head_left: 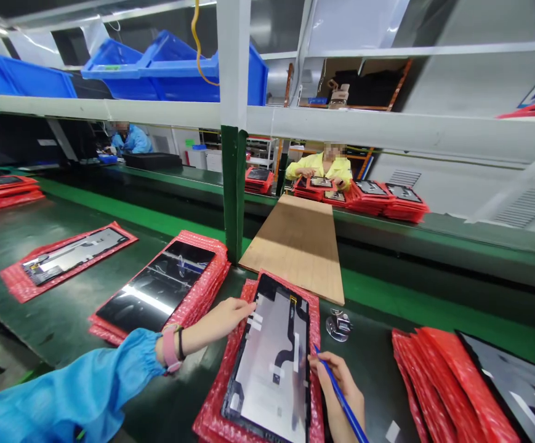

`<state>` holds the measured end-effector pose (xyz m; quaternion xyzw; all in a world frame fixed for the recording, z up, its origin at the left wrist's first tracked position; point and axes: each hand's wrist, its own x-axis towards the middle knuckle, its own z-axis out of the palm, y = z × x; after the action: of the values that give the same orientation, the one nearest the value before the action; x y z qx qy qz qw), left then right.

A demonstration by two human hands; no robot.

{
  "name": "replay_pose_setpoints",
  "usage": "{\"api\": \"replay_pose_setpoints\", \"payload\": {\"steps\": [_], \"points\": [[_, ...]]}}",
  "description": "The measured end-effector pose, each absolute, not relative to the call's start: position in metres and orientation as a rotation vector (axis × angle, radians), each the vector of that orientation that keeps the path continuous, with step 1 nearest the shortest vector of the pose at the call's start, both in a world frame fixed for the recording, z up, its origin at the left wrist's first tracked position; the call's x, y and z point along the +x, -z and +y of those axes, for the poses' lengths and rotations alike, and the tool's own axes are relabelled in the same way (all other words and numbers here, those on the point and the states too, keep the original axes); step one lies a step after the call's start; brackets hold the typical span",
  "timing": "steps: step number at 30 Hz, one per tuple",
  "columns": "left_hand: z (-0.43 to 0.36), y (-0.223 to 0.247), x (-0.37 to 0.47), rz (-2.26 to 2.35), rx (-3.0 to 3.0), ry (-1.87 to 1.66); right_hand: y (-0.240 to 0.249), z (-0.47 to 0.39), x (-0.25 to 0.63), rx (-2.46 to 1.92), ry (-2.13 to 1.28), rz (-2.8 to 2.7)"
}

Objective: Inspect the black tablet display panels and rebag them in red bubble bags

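Observation:
A tablet-sized screen panel (274,363) lies with its silver back up on a stack of red bubble-wrap bags (216,403) in front of me. Black tape, a dark ribbon and white tabs show on that back. My left hand (233,315), a pink-banded watch at its wrist, rests with stretched fingers on the panel's upper left edge. At the panel's right edge my right hand (341,391) grips a slim blue pen-like tool (341,394), its tip close to the border. Just beyond that hand stands a small shiny metal tape dispenser (339,325).
Left are a glossy black screen (156,286) on red bags and another panel (76,254). Red bags (447,381) and a dark panel (521,387) lie right. A wooden board (299,246) spans toward a person in yellow (317,166). A green post (234,197) rises ahead.

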<state>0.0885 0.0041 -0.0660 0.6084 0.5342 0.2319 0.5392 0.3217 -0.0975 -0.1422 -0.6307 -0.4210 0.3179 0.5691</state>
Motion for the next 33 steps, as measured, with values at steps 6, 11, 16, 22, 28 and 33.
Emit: {"api": "replay_pose_setpoints", "payload": {"steps": [6, 11, 16, 22, 28, 33], "points": [[0.008, 0.063, 0.103, 1.269, 1.274, -0.524, 0.144, -0.097, 0.326, -1.449, -0.798, -0.98], [0.003, 0.066, 0.096, 1.176, 1.127, -0.599, 0.146, -0.097, 0.333, -1.422, -0.868, -1.015], [-0.002, 0.063, 0.094, 1.04, 0.988, -0.696, 0.151, -0.095, 0.332, -1.296, -0.967, -0.891], [-0.009, 0.078, 0.11, 0.944, 0.825, -0.745, 0.153, -0.092, 0.328, -1.242, -0.983, -0.786], [-0.008, 0.089, 0.114, 0.901, 0.819, -0.767, 0.15, -0.093, 0.328, -1.231, -1.005, -0.724], [-0.011, 0.071, 0.112, 0.843, 0.928, -0.819, 0.15, -0.094, 0.335, -1.233, -1.043, -0.661]]}}
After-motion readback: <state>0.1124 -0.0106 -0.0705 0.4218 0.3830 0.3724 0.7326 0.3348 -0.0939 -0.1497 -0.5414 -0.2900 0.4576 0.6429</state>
